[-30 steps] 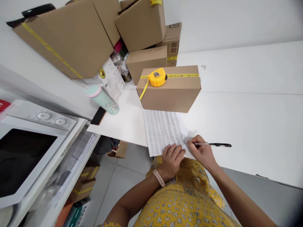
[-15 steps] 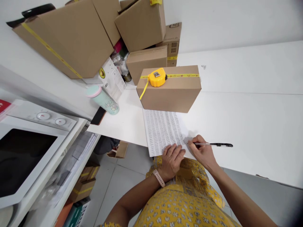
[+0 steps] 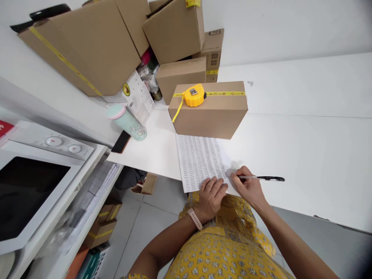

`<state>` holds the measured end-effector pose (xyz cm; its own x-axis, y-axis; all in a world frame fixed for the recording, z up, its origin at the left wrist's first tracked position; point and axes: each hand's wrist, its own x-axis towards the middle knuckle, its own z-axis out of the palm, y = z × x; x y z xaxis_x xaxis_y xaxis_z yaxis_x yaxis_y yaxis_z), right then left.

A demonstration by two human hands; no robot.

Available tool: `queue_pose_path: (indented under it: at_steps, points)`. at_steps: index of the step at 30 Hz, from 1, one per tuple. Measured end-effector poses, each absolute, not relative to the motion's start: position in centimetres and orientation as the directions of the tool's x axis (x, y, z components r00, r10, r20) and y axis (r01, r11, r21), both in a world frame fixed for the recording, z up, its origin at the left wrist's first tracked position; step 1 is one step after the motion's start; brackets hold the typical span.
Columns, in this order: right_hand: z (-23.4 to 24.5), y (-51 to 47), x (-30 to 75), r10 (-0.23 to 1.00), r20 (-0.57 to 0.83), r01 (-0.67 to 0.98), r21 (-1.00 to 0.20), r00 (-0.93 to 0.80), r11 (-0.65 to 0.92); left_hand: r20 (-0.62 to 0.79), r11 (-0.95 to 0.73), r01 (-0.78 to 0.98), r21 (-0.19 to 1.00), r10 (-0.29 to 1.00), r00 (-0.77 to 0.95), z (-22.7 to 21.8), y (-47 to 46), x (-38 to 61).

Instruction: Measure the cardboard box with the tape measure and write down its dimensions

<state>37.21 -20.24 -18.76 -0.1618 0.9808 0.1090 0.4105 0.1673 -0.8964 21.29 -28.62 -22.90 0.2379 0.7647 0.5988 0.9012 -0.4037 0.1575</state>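
Observation:
My right hand [image 3: 248, 186] pinches a pen [image 3: 266, 178] with a clear barrel and black end, its tip at the right part of a sheet of paper [image 3: 197, 159] covered in columns of small writing. Flat on the sheet's lower edge rests my left hand [image 3: 211, 195], fingers stretched out, a pink band at the wrist. The paper's top edge meets a closed cardboard box [image 3: 207, 123]. On that box sits a yellow tape measure [image 3: 194, 96], with a short yellow strip hanging over the box's front side.
A mint tumbler [image 3: 129, 124] and a dark flat phone-like object [image 3: 120, 142] stand at the white table's [image 3: 305, 155] left end. Several cardboard boxes [image 3: 177, 31] are stacked behind. At left, a microwave [image 3: 31, 193] occupies a shelf above stored boxes.
The pen's black end has tilted very slightly, and the whole view has shifted a little. Both hands stay in the same places on the paper.

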Motion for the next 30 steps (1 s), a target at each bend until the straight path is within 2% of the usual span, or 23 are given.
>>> queue_pose_path:
  at_steps: [8,13,16,18,20,22,23,25,27,30]
  points:
    - [-19.2,-20.4,37.2,0.984,0.104,0.390,-0.908,-0.148,0.155,0.607,-0.407,0.897,0.172,0.761,0.229,-23.1,-28.6,21.3]
    - [-19.2,-20.3,38.1,0.993,0.121,0.412,-0.904,0.001,0.109,0.612,-0.415,0.893,0.176,0.756,0.231,-23.2,-28.6,21.3]
    - [-19.2,-19.0,39.7,0.967,0.244,0.589,-0.772,-0.072,0.239,0.561,-0.424,0.880,0.216,0.791,0.244,-22.0,-28.9,21.3]
    - [-19.4,-17.8,40.8,0.915,0.335,0.701,-0.597,-0.224,0.390,0.497,-0.428,0.848,0.313,0.834,0.238,-20.4,-29.0,21.1]
    - [-19.7,-16.7,41.7,0.867,0.359,0.779,-0.407,-0.344,0.478,0.461,-0.418,0.801,0.428,0.864,0.204,-18.1,-28.6,20.4]
    - [-20.1,-16.0,42.2,0.851,0.355,0.834,-0.258,-0.387,0.487,0.507,-0.408,0.776,0.481,0.851,0.133,-15.4,-27.1,18.8]
    - [-20.4,-15.7,42.3,0.849,0.359,0.853,-0.209,-0.389,0.479,0.558,-0.401,0.785,0.472,0.825,0.086,-14.0,-25.9,17.8]
    - [-20.9,-15.5,42.4,0.843,0.375,0.869,-0.162,-0.385,0.468,0.672,-0.380,0.822,0.424,0.741,-0.004,-11.0,-22.9,15.3]
    - [-21.5,-15.3,42.4,0.837,0.400,0.868,-0.167,-0.374,0.468,0.748,-0.326,0.865,0.382,0.658,-0.082,-8.1,-19.2,12.8]
    - [-22.2,-15.2,42.6,0.829,0.441,0.853,-0.223,-0.343,0.471,0.763,-0.267,0.879,0.395,0.628,-0.152,-4.6,-13.5,10.2]
